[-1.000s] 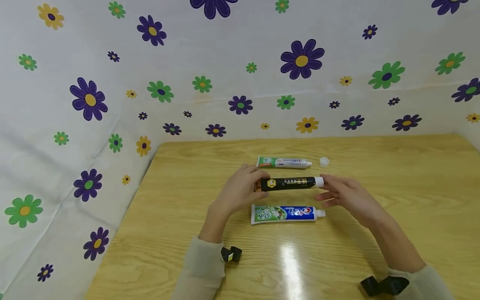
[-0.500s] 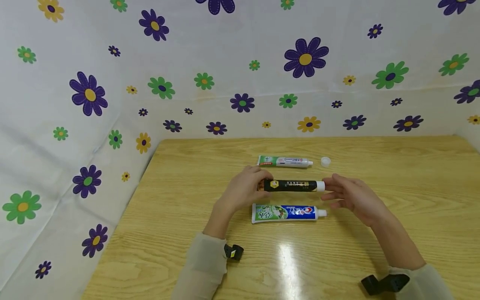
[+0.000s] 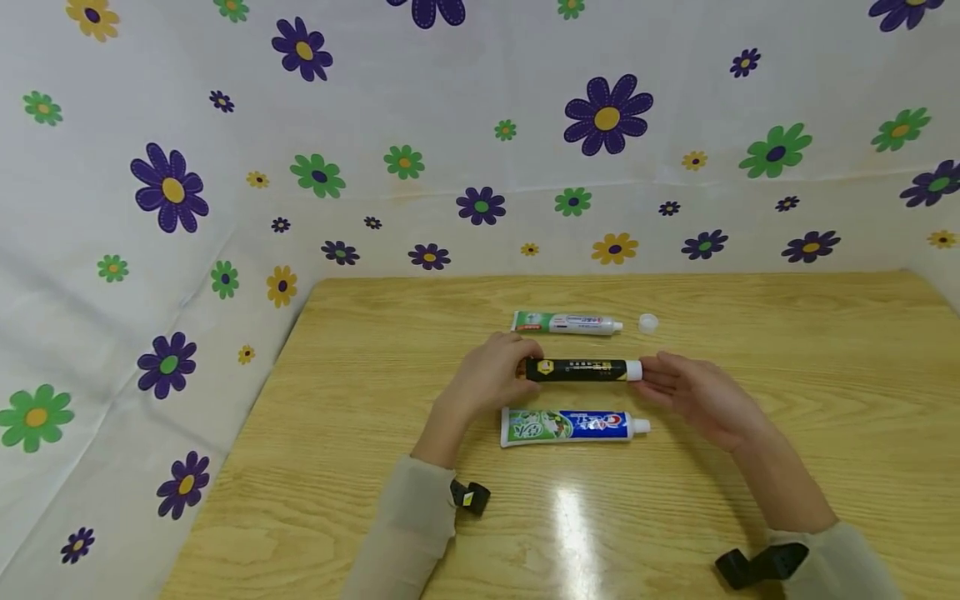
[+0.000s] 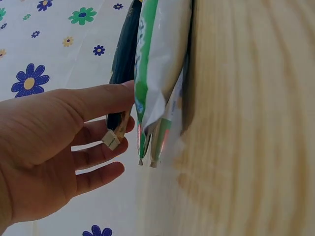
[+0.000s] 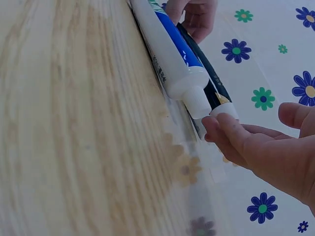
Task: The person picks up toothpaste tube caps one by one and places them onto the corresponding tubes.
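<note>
A black toothpaste tube (image 3: 588, 370) with gold lettering and a white cap lies crosswise between the two hands in the head view. My left hand (image 3: 489, 377) pinches its flat tail between thumb and fingers; in the left wrist view the thumb (image 4: 106, 100) is in front and the fingertips come out behind. At the other end, the fingertips of my right hand (image 3: 701, 398) meet the white cap (image 3: 633, 370). Those fingers are nearly straight in the right wrist view, the thumb (image 5: 295, 115) standing apart from the cap.
Nearer the body lies a blue and green toothpaste tube (image 3: 566, 427), cap to the right. Beyond the black one is a smaller green and white tube (image 3: 566, 323), with a loose round clear-white cap (image 3: 648, 323) beside its nozzle. Flower-printed cloth (image 3: 525, 237) rises behind the wooden table (image 3: 360, 358).
The black tube has levelled out, its cap end slightly lower than a second ago. My right hand's spread fingers have drawn together at the cap. My left hand keeps its pinch on the tail.
</note>
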Action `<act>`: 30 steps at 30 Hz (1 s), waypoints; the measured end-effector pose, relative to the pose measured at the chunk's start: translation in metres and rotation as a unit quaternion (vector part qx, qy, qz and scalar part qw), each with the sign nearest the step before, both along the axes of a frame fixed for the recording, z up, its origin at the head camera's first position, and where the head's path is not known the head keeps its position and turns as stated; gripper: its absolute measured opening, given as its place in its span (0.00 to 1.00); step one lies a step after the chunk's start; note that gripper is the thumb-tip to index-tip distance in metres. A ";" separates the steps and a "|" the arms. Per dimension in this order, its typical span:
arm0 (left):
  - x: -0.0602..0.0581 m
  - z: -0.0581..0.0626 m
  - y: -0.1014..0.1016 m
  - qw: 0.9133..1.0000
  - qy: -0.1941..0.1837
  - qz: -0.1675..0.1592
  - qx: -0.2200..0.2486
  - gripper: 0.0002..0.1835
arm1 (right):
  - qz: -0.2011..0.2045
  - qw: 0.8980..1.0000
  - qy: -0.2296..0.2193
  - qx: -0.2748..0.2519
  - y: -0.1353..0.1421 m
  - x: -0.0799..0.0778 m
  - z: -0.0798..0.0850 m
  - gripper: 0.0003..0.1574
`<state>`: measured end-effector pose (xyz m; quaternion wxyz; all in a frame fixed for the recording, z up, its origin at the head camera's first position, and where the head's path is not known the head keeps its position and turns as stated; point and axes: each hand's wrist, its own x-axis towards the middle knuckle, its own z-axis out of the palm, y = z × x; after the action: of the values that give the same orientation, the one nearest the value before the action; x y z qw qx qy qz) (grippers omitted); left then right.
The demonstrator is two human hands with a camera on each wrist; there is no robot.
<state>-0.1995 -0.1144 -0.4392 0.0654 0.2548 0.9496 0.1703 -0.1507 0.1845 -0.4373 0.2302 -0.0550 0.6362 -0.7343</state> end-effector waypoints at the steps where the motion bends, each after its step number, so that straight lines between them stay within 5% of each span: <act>1: -0.002 -0.001 -0.001 1.000 -0.004 0.000 0.000 0.23 | -0.004 1.000 -0.009 -0.012 -0.001 0.000 0.000 0.40; 18: -0.014 -0.011 0.001 1.000 -0.029 -0.011 -0.004 0.21 | -0.030 0.992 -0.042 -0.119 0.006 -0.003 -0.006 0.29; 30: -0.012 -0.011 0.001 0.999 -0.046 -0.004 0.011 0.23 | -0.027 0.998 -0.032 -0.050 0.010 -0.003 -0.007 0.35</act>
<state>-0.2118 -0.1134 -0.4506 0.1068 0.2509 0.9428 0.1919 -0.1535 0.1946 -0.4444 0.2276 -0.0254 0.5918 -0.7729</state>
